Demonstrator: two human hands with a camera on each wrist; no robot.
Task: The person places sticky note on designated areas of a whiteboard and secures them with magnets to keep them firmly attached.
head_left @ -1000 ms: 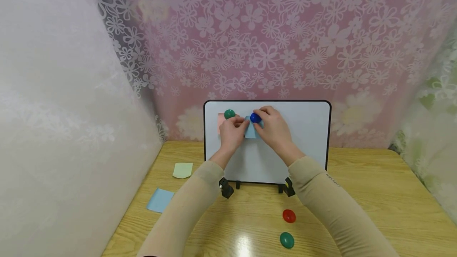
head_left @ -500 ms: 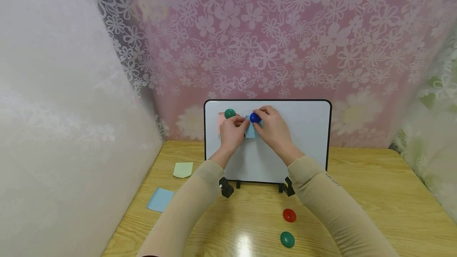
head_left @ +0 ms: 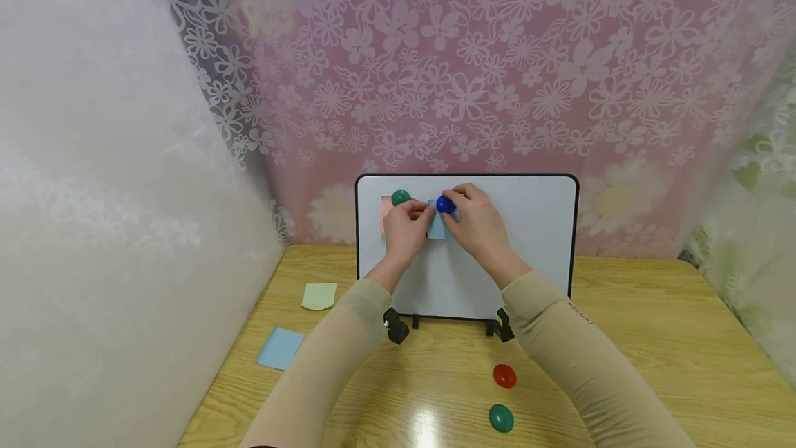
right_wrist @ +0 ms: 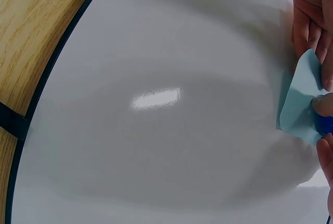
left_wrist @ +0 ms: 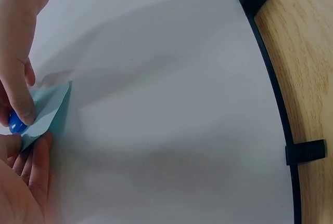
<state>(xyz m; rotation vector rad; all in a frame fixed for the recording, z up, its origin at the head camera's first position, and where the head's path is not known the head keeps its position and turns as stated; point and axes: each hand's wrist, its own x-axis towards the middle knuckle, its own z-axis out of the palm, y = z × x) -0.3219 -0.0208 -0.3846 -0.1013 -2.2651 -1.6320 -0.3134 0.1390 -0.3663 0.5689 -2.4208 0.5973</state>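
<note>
Left hand (head_left: 407,230): we see thumb and fingertips drawn together, pinching the left edge of a note; same spot as a second ago.
Right hand (head_left: 480,223): thumb and index finger sit only a magnet's breadth apart, gripping its sides; we note no change of hold.
Blue magnet (head_left: 444,204): held against the upper part of the note; we cannot tell whether it clings to the board.
Light-blue sticky note (head_left: 437,228): between both hands, in front of the whiteboard (head_left: 535,227); in the wrist views we find its lower end standing off the surface.
Pink sticky note (head_left: 386,216): on the board, left of the blue one, partly behind the left hand, an upper green magnet (head_left: 401,197) at its top; unchanged.
Tabletop (head_left: 634,337): we log a pale-green note (head_left: 319,296) and a second blue note (head_left: 280,348) at left, a red magnet (head_left: 505,376) and a lower green magnet (head_left: 501,418) nearer us; none displaced.
Shift: we record only a slight drift of the whole head view.
</note>
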